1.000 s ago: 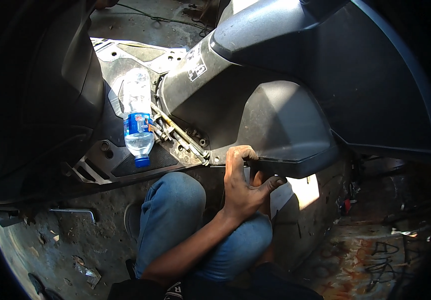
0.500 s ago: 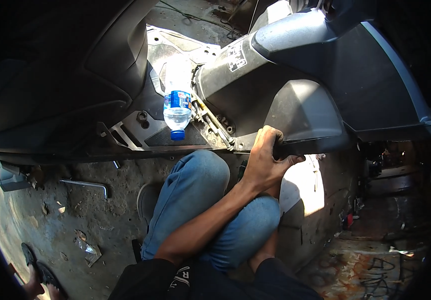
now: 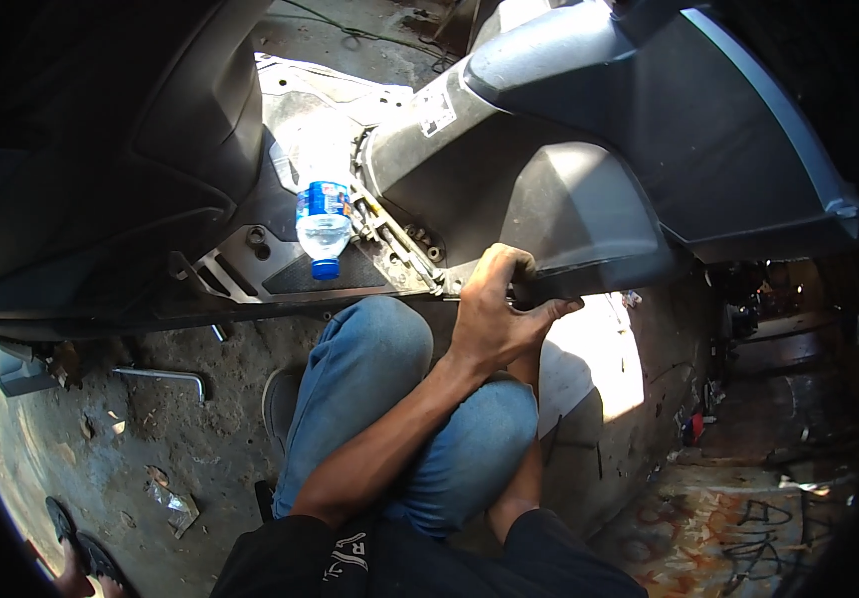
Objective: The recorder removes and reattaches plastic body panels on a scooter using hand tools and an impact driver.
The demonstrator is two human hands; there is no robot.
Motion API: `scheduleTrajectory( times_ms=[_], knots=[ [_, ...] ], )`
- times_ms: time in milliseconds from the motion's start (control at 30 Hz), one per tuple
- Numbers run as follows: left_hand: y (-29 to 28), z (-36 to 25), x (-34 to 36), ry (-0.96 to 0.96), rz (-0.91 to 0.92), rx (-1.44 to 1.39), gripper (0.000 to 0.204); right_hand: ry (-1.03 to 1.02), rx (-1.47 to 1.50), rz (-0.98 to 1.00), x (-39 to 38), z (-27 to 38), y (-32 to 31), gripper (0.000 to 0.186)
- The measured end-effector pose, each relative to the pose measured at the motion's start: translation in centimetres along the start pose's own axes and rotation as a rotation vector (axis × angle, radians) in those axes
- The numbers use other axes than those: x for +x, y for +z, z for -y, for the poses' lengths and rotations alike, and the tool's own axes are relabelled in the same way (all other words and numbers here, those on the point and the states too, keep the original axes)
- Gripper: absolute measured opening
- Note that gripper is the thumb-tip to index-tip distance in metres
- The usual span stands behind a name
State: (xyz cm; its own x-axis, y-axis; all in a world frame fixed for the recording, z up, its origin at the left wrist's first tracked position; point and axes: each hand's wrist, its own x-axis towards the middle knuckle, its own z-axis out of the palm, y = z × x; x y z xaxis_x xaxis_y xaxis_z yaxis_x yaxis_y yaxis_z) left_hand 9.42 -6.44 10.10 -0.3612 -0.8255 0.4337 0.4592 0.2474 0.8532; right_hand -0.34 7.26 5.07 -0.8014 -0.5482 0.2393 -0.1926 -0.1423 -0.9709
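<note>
My left hand (image 3: 494, 309) is at the lower edge of a scooter's dark grey front body panel (image 3: 589, 214). Its fingers curl at the panel's corner, and the thumb stretches to the right just beneath the edge. Below it, my right forearm (image 3: 519, 488) rises beside my knee; the right hand itself is hidden behind the left hand and the panel. A clear plastic water bottle (image 3: 325, 234) with a blue cap and label lies on the scooter's footboard (image 3: 280, 264), left of my hand. Next to the bottle, metal rods and bolts (image 3: 394, 234) show along the footboard.
On the concrete floor to the left lie an L-shaped metal wrench (image 3: 165, 375) and a crumpled plastic wrapper (image 3: 178, 506). Another person's sandalled feet (image 3: 90, 558) are at the lower left. A stained, painted board (image 3: 718, 538) is at the lower right.
The scooter, bottle and both arms appear shifted slightly left in the view. My left hand keeps nearly the same pose at the panel edge.
</note>
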Motion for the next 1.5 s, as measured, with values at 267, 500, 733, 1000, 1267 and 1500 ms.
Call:
scheduleTrajectory(
  times_ms=[267,500,733,1000,1267,1500],
  knots=[
    [0.7,0.9,-0.6,-0.022,0.051,-0.03,0.054,-0.039,0.08,0.003,1.4,-0.9,2.4,0.046],
    [1.5,0.6,-0.7,-0.103,0.012,-0.122,0.044,-0.123,0.186,-0.002,4.0,-0.7,4.3,0.045],
    [2.7,0.7,-2.4,-0.006,-0.078,-0.011,0.045,-0.177,-0.072,0.125,5.9,-0.4,1.8,0.046],
    [3.9,2.3,-4.4,-0.026,-0.075,0.261,0.053,-0.188,-0.106,0.325,8.1,0.0,-2.1,0.043],
    [4.9,3.4,-6.4,-0.169,-0.021,0.464,0.052,-0.376,0.08,0.398,11.9,-3.8,-3.9,0.017],
    [5.8,4.8,-7.5,-0.07,-0.06,0.547,0.042,-0.448,0.191,0.461,11.4,-5.2,-4.0,0.024]
  ],
)
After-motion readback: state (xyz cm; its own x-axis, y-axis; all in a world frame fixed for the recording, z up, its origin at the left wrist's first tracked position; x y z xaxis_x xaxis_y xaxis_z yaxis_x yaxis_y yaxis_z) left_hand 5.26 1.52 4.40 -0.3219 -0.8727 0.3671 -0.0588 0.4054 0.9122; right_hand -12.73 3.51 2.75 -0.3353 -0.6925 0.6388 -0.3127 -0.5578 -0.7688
